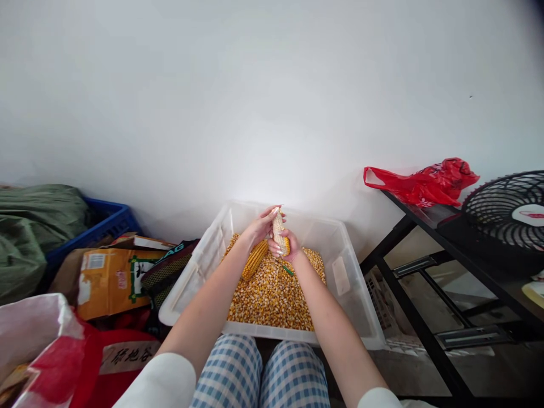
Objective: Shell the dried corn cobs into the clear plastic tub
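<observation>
Both my hands grip one corn cob, held tilted over a clear plastic bin. Most of its visible side is stripped pale, with yellow kernels left along the lower right edge. My left hand closes around the upper end, and my right hand wraps the lower end. Loose corn kernels cover the floor of the bin. An ear of corn full of kernels rests on them beside my left wrist. A small green object lies on the kernels below my right hand.
On the right stands a black table bearing a red plastic bag and a fan. To the left are a cardboard box, a blue crate, a green cloth-like cover and a red-and-white sack. A white wall rises behind.
</observation>
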The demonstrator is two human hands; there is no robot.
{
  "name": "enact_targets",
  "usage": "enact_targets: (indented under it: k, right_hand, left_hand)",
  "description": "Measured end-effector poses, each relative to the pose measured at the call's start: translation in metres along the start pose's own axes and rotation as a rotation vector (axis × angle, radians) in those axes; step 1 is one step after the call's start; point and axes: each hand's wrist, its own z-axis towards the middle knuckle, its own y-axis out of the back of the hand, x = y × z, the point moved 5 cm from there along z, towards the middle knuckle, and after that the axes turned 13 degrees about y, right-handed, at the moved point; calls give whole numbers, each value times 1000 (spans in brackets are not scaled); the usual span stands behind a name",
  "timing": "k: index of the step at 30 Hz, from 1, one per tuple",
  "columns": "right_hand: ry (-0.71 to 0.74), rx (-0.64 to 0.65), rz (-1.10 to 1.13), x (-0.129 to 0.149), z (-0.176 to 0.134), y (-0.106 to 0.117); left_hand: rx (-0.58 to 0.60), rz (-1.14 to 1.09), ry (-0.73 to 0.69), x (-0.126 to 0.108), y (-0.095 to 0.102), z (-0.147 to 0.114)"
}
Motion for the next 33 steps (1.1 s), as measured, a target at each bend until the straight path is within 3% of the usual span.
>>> enact_targets:
  k: [13,20,33]
  right_hand:
    - [-84,35,-37,-8,0,-4]
    - [-9,29,18,-1,1,-1]
    - [18,111,88,3,2,-14]
  left_hand:
    - [-65,12,21,10,8,6]
    - [212,-149,49,-2,-7,-2]
    - [53,-100,-22,-4,-9,0]
